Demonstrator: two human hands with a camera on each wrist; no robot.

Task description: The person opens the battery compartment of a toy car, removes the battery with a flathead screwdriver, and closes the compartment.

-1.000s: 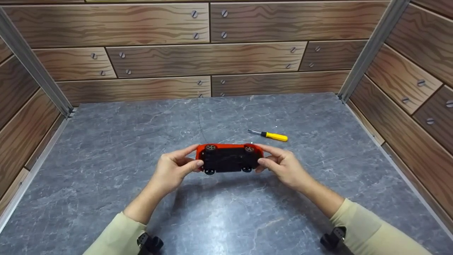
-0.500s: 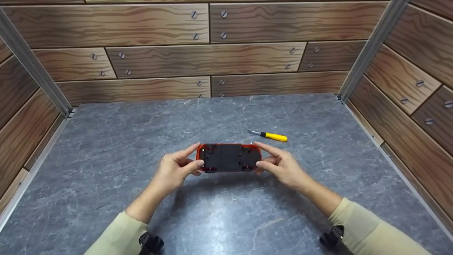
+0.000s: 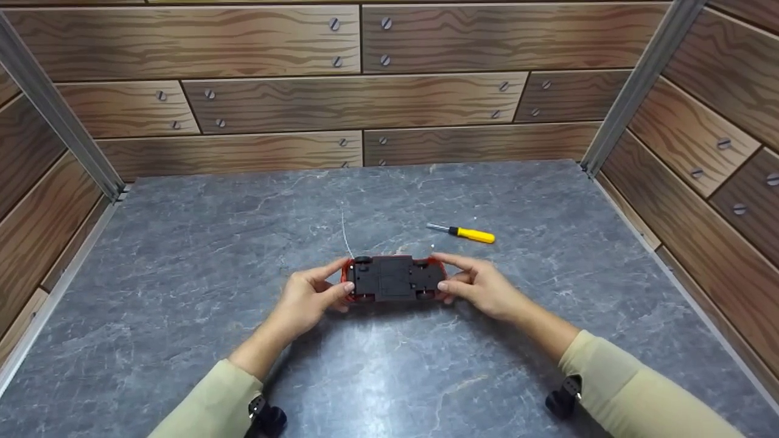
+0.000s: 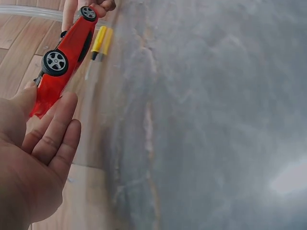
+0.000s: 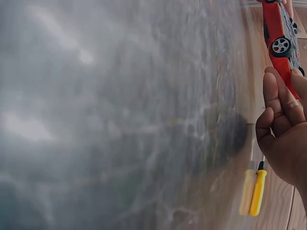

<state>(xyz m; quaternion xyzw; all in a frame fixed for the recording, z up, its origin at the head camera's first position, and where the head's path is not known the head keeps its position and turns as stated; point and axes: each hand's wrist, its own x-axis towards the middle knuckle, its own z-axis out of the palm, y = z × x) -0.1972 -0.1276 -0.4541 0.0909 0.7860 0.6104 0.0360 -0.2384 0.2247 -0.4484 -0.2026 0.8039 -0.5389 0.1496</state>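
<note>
A red toy car is held on its side between both hands, its black underside and wheels facing the head camera. From its left end a thin wire antenna points away over the table. My left hand pinches that end, thumb on the underside and fingers behind. At the other end, my right hand grips in the same manner. Seen from the left wrist, the car shows its red side and two grey-spoked wheels. In the right wrist view the lower fingers of the right hand curl loosely beside the car.
A screwdriver with a yellow handle lies behind the right hand on the grey marbled table. Two tiny bright bits lie near it. Wood-patterned walls with metal corner posts enclose the back and sides.
Both hands have brought the car slightly down and towards the person. It has tilted so that its flat underside shows more fully, where earlier the red side and wheels showed along the top.
</note>
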